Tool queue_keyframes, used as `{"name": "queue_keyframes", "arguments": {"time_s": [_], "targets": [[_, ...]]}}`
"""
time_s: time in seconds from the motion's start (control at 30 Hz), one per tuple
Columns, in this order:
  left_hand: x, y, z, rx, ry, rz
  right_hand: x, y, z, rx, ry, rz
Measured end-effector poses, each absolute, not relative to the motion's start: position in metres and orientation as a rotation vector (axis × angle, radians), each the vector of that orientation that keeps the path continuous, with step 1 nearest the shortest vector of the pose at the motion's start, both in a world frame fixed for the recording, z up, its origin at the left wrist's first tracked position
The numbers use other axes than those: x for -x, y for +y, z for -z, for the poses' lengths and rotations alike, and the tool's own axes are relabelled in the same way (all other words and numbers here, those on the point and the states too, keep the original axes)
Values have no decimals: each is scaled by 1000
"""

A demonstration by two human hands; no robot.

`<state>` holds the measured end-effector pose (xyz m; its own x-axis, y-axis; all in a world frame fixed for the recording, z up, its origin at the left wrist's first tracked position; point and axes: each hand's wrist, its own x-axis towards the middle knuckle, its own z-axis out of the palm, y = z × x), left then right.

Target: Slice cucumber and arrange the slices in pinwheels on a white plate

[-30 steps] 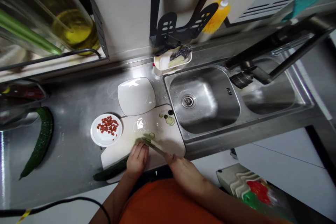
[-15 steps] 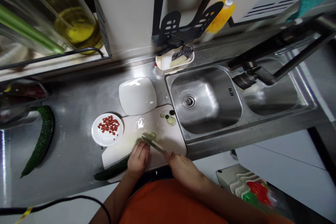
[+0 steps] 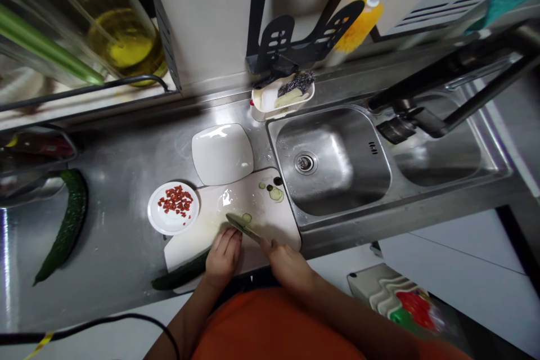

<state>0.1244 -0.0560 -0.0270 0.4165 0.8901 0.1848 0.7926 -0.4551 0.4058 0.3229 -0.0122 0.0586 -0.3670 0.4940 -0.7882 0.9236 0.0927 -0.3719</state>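
My left hand (image 3: pixel 224 253) is closed over one end of a dark green cucumber (image 3: pixel 181 274), which lies along the near edge of a white cutting board (image 3: pixel 261 205). In my right hand (image 3: pixel 287 261) is a knife (image 3: pixel 243 228), its blade pointing up and left, close by the left fingertips. A thin cucumber slice (image 3: pixel 247 217) lies beside the blade. Several more slices (image 3: pixel 276 194) rest near the board's right corner. The cucumber's cut end is hidden by my fingers and the blade.
Left of the board stands a small white plate (image 3: pixel 160 219) with chopped red pieces. Behind the board is a square white plate (image 3: pixel 222 154). A metal sink (image 3: pixel 333 163) borders it on the right. Another cucumber (image 3: pixel 70 230) lies far left. A sponge holder (image 3: pixel 270 114) stands behind.
The knife and my right hand have shifted slightly, with the blade tilting a little and showing more of its side. My left hand keeps its place on the cucumber.
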Motion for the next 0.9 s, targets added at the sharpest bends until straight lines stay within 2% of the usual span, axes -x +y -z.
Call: {"name": "queue_keyframes", "arguments": {"time_s": [0.3, 0.9], "targets": [[-124, -56, 27, -2404, 1458, -560, -328, -25, -41, -1440, 1913, 1205], [-123, -57, 25, -2475, 1486, -543, -337, -29, -85, -1416, 1933, 1136]]}}
